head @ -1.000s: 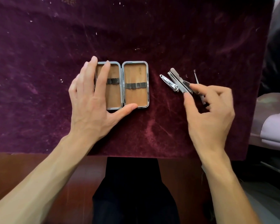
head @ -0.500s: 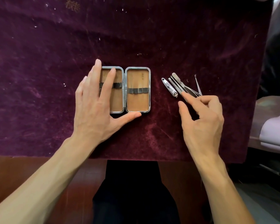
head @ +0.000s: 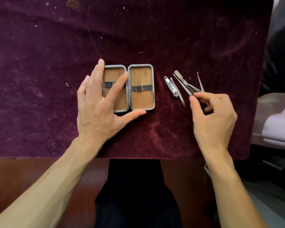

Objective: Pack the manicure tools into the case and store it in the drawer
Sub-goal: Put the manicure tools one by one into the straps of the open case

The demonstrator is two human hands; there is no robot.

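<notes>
Two hands are at work on the table (head: 39, 170), which is draped in a dark purple velvet cloth (head: 155, 38). Your left hand (head: 97, 111) lies spread flat over the left half of the open case (head: 141, 87), fingers apart and clamped on nothing, thumb stretched along the case's near edge. The case lies opened flat, both tan halves facing up, each crossed by a dark elastic band (head: 141, 88); a thin metal tool seems to be tucked under the band beneath your fingers, though most of it is hidden. Your right hand (head: 214, 119) has thumb and forefinger drawn together on the near tip of the tweezers (head: 183, 83), which angle away from that grip toward the far left. Just left of the grip lie the nail clipper (head: 171, 86) and a slim nail file (head: 179, 94), side by side. Just beyond your right fingers a thin pick (head: 200, 82) points away from you, its near end hidden behind them.
</notes>
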